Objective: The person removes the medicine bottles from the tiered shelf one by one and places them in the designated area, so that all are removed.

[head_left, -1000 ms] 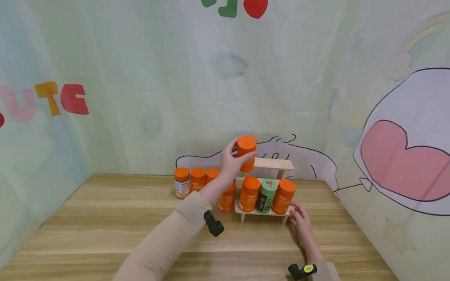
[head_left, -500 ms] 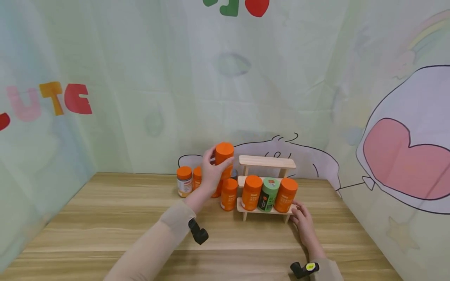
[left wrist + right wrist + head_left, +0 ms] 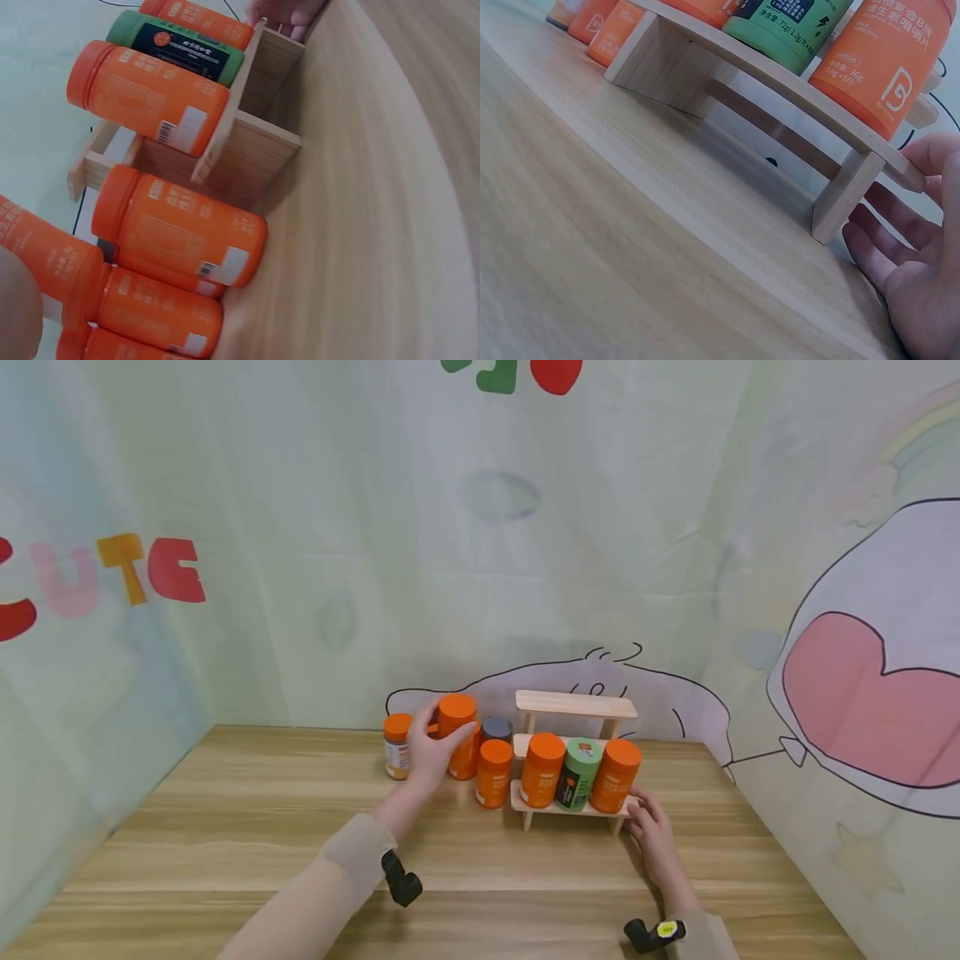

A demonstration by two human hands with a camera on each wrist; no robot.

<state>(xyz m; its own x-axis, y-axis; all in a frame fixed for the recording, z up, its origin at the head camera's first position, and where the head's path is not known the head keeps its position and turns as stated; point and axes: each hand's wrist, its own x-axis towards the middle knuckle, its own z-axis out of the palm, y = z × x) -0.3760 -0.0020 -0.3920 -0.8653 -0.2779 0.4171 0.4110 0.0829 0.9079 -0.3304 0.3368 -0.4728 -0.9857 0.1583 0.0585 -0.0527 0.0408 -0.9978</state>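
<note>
My left hand (image 3: 427, 760) grips an orange bottle (image 3: 457, 714) near its top, just above the group of jars on the table. In the left wrist view the held orange bottle (image 3: 49, 255) is tilted and partly cut off by the edge. My right hand (image 3: 654, 835) holds the right end of a stepped wooden stand (image 3: 576, 703); in the right wrist view, fingers (image 3: 926, 154) lie at the end of its lowest board. On that step stand two orange bottles (image 3: 543, 772) (image 3: 617, 777) with a green bottle (image 3: 579, 777) between them.
Left of the stand an orange bottle (image 3: 493, 775) stands on the wooden table (image 3: 480, 893). Behind it is a dark-lidded jar (image 3: 497, 728). A white-labelled jar with an orange lid (image 3: 397, 747) stands farther left. A printed curtain (image 3: 337, 527) hangs close behind.
My left hand has carried the orange bottle from beside the stand's top board leftward and down to the jars on the table. My right hand has stayed at the stand's end.
</note>
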